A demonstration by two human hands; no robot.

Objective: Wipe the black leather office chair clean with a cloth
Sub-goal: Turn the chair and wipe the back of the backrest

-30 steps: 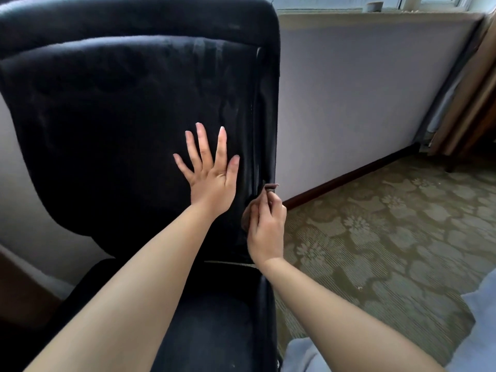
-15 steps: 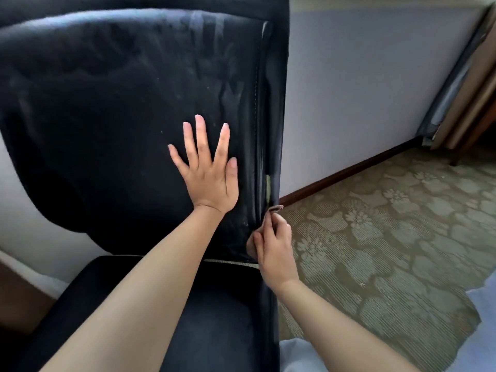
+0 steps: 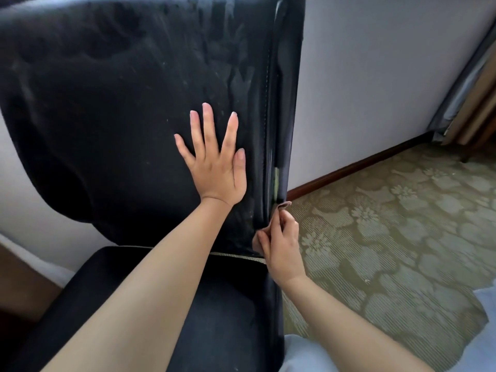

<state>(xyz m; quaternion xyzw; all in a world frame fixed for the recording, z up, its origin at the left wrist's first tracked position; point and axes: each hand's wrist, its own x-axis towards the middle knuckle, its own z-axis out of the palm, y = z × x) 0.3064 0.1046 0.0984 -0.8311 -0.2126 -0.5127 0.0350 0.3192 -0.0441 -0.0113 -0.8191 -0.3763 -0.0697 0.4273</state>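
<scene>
At the chair's (image 3: 112,108) right edge, low on the backrest and just above the seat, we are working the cloth (image 3: 282,206) along the side seam. Our right hand (image 3: 281,247) pinches the cloth between curled fingers, and only a small brownish fold of it shows above the fingertips, touching the seam where a pale strip of torn lining peeks out. Our left hand (image 3: 216,163) lies flat on the backrest, just left of that seam, fingers straight and spread, bracing the chair so it does not swivel or tip back under the wiping. To do this step well, we judge it best to keep that brace firm and close to where the cloth presses, since the push comes from the side. We want more of the cloth wrapped over the fingertips, so leather meets fabric and not nails, and we want to follow the stitched line in one long stroke, not short dabs. Near the pale torn spot we go lightly, because a snagged edge could peel further. The backrest above the left hand shows dull streaks and pale specks, so in our judgement that panel needs broad passes next. The seat below looks matte and dusty too, and we count it as not yet done.
</scene>
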